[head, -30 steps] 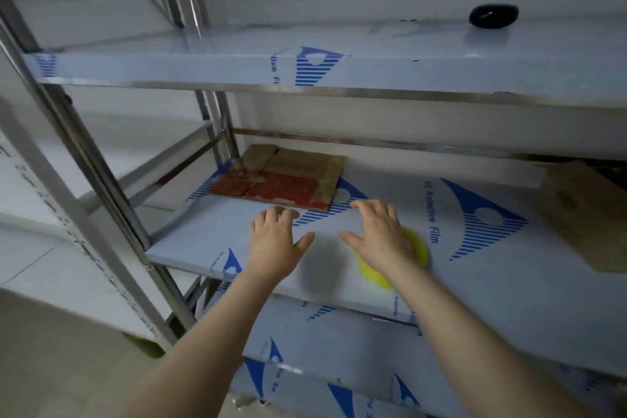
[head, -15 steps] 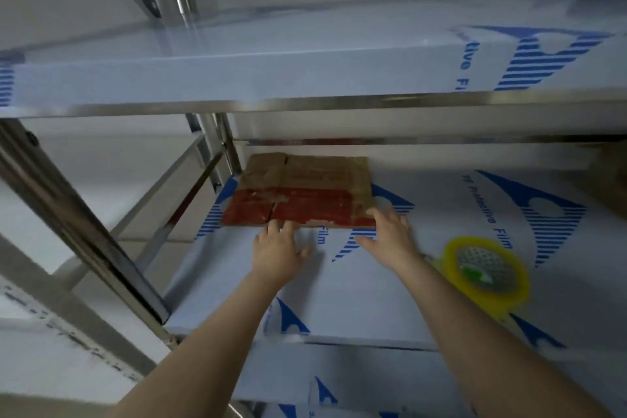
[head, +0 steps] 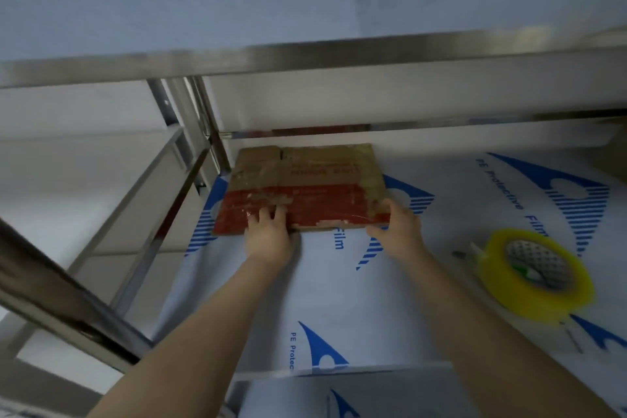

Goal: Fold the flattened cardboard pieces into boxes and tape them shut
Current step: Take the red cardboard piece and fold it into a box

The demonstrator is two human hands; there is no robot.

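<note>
Forearms extend from the bottom edge over a steel shelf [head: 390, 309] covered in white protective film with blue print. To the right, well apart from both hands, a roll of yellow tape [head: 502, 285] lies flat on the film. Farther in, the left hand [head: 269, 237] rests its straight fingers on top of the near edge of a flattened brown-and-red cardboard piece [head: 312, 176]. The right hand [head: 395, 231] grips that piece's near right corner, fingers curled over the top and thumb at the edge. The cardboard lies flat in the shelf's back left corner, just beside an upright steel post [head: 203, 119]. Above, a second film-covered upper shelf [head: 305, 3] fills the top of the view.
</note>
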